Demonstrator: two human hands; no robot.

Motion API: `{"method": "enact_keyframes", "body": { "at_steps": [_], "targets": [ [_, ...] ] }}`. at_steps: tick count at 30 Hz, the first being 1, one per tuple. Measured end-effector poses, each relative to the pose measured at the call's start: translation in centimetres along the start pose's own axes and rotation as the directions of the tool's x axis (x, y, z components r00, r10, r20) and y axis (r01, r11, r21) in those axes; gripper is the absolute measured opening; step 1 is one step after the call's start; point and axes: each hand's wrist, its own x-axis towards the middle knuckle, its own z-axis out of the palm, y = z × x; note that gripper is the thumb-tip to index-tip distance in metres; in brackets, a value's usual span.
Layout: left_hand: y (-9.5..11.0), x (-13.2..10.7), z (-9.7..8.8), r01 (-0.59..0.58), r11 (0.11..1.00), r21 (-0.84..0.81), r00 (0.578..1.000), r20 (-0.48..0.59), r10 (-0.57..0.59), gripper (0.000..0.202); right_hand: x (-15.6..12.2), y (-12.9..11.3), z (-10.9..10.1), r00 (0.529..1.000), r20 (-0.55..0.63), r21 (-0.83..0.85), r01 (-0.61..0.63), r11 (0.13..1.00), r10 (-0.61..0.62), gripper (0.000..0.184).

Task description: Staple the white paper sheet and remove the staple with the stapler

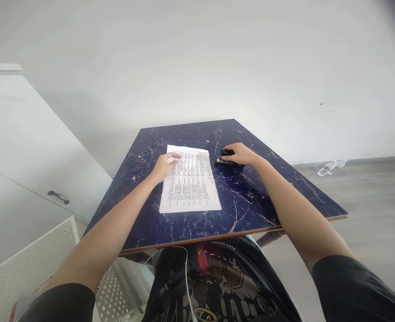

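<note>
On glossy veined tabletop [184, 226]: rectangular paper [191, 190], right grip [240, 154] on stapler [229, 164].

The single view comes from a head-worn camera facing forward and tilted down over the blue marble-patterned tabletop [197, 226]. It sits close above the near edge, with the left hand [163, 167] and the right hand [242, 154] around mid-view. The printed T-shirt [231, 277] lies nearest; the wide field reaches the white wall [217, 58] at the far side, the white cabinet [33, 147] at left and the grey floor [368, 197] at right.
</note>
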Motion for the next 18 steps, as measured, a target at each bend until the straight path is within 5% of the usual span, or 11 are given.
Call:
{"method": "enact_keyframes", "body": {
  "at_steps": [5, 18],
  "targets": [
    [0.1, 0.1, -0.6, -0.026, 0.999, -0.041, 0.996, -0.082, 0.022, 0.024, -0.3, 0.3, -0.2, 0.998, 0.061, -0.002, 0.019, 1.000, -0.019, 0.031],
    [1.8, -0.4, 0.7, -0.075, 0.997, -0.029, 0.996, -0.047, 0.073, 0.023, -0.3, -2.4, 0.6, 0.975, 0.146, 0.109, 0.154, 0.982, -0.169, 0.031]
  ]
}}
